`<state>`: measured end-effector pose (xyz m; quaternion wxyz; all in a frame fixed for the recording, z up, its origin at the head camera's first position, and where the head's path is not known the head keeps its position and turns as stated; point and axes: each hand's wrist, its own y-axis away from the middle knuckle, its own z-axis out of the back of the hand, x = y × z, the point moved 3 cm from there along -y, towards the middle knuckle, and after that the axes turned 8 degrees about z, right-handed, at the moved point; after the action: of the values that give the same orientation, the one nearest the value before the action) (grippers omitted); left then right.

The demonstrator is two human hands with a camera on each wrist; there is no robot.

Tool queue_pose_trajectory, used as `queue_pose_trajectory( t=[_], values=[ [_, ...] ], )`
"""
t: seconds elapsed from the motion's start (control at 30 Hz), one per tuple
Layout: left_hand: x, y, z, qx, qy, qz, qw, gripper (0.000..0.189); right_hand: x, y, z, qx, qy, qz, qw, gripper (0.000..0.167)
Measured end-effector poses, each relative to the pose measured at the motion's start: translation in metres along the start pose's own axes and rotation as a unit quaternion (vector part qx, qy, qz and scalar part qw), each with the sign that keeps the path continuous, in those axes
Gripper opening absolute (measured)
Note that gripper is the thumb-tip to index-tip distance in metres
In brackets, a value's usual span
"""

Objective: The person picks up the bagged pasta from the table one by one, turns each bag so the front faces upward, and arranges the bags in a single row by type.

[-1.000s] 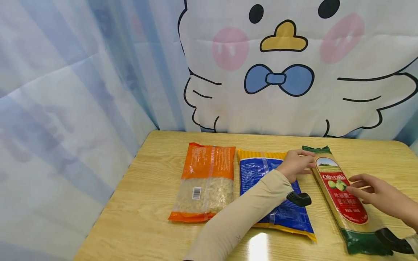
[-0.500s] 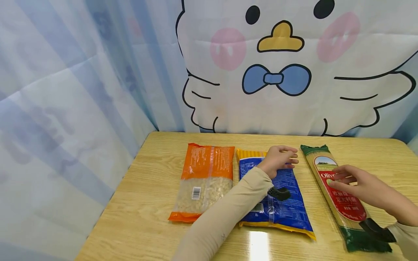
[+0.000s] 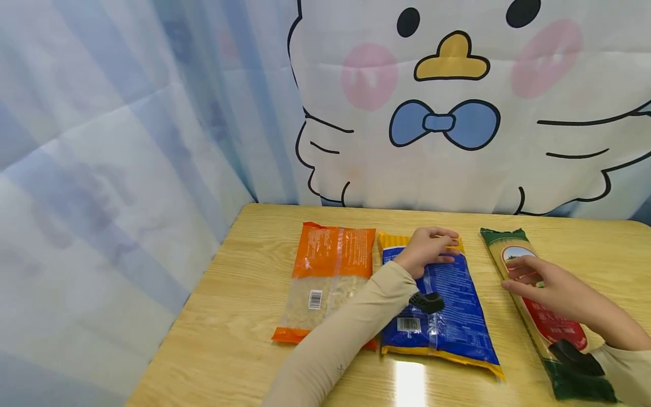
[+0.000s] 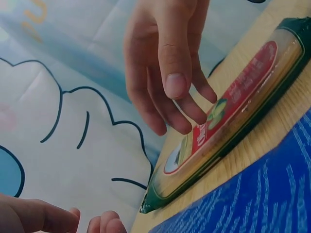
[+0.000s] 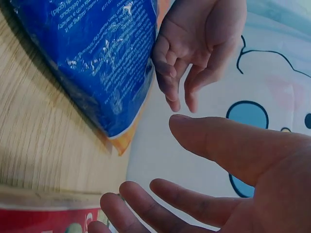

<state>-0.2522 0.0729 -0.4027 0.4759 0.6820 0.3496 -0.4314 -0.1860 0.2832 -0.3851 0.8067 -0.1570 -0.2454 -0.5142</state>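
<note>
My left hand (image 3: 428, 250) hovers over the upper part of a blue plastic food bag (image 3: 452, 316) with yellow ends, fingers loosely bent and holding nothing. My right hand (image 3: 551, 285) is above a long pack of spaghetti (image 3: 551, 322) with a red label and green ends, and covers part of that label. In the right wrist view the fingers of the right hand (image 5: 204, 179) are spread, with a gap between them and the spaghetti pack (image 5: 43, 218). Left of the blue bag lies an orange and clear bag (image 3: 333, 254) of pale flakes, its lower part overlapped by my left sleeve.
All three packs lie side by side on a light wooden table (image 3: 229, 316). A curtain (image 3: 458, 175) printed with a cartoon bird hangs right behind the table's far edge, and more curtain (image 3: 102, 226) hangs along the left side.
My left hand has moved left from the top of the spaghetti pack to over the blue bag. My right hand has shifted left and slightly up over the spaghetti. The packs lie as before.
</note>
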Motion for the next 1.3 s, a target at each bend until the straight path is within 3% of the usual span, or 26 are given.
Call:
queue_pose_trajectory(
  t=[0.43,0.83,1.0,1.3],
  values=[
    [0.002,0.007,0.029,0.020,-0.016,-0.012,0.9996,0.025,0.007,-0.012,-0.015,0.008,-0.031,0.017,0.9993,0.052],
    [0.003,0.013,0.046,0.011,-0.077,-0.039,0.9962,0.028,0.010,-0.015,-0.023,0.044,-0.068,-0.006,0.9967,0.061],
    [0.003,0.014,0.055,-0.007,-0.115,-0.049,0.9921,0.026,0.012,-0.017,-0.030,0.073,-0.095,-0.012,0.9927,0.066],
    [0.003,0.016,0.064,-0.020,-0.141,-0.029,0.9894,0.019,0.014,-0.020,-0.039,0.108,-0.161,-0.004,0.9810,0.066]
  ],
)
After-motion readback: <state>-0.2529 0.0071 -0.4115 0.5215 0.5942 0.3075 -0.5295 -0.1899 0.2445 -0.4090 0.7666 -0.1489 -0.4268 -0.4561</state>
